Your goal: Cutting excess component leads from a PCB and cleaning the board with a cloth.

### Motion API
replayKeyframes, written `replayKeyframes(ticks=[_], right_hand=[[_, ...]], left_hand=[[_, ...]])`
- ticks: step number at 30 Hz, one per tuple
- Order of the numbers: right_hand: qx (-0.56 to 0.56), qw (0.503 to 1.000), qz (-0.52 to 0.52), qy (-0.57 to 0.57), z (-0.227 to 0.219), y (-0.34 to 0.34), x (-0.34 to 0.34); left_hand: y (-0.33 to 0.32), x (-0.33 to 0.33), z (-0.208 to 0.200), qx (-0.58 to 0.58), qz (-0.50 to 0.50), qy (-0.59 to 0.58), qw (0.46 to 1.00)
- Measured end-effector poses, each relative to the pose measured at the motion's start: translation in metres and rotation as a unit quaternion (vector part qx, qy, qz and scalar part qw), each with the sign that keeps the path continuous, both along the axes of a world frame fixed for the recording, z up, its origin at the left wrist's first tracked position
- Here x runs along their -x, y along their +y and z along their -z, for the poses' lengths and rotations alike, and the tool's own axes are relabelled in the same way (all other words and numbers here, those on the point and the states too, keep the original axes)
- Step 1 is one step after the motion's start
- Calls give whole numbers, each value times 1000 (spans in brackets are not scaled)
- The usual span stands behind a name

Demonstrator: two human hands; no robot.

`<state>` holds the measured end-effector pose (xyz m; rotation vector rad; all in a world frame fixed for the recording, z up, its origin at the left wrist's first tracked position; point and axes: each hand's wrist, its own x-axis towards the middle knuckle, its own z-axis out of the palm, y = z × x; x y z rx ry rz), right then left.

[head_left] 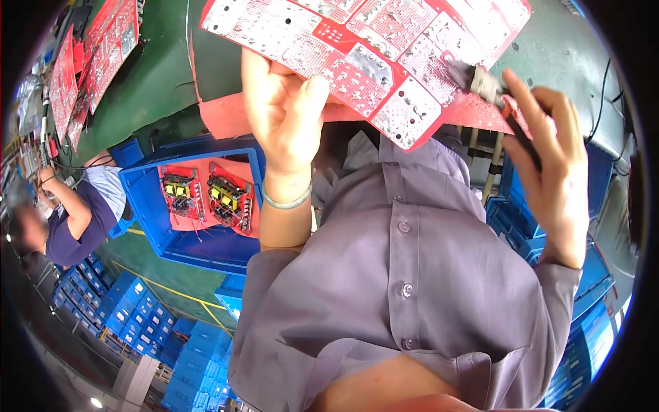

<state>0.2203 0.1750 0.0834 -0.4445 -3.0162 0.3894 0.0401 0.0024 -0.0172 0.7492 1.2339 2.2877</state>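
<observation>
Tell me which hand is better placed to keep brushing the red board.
Right, probably. The right hand holds the brush with its bristles against the red circuit board. The left hand grips the board's lower edge, supporting it.

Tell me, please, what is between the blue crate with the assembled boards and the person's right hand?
In the head view, the left hand and forearm, gripping the red circuit board panel, and the grey shirt lie between the blue crate and the right hand, which holds a brush.

red circuit board cut off at top edge, brush blurred
</observation>
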Motion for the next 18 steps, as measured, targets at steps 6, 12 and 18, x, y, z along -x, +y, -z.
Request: replayKeyframes(ticks=[6,12,18], right_hand=[[16,999,-3,-46,0,-35,-24],[-132,989,-70,-18,-3,-24,-5],[-322,900,-278,98,0,33,32]], left_hand=[[1,1,2,-47,22,7,999],[4,2,1,-21,14,20,999],[-2,6,8,-27,9,3,1000]])
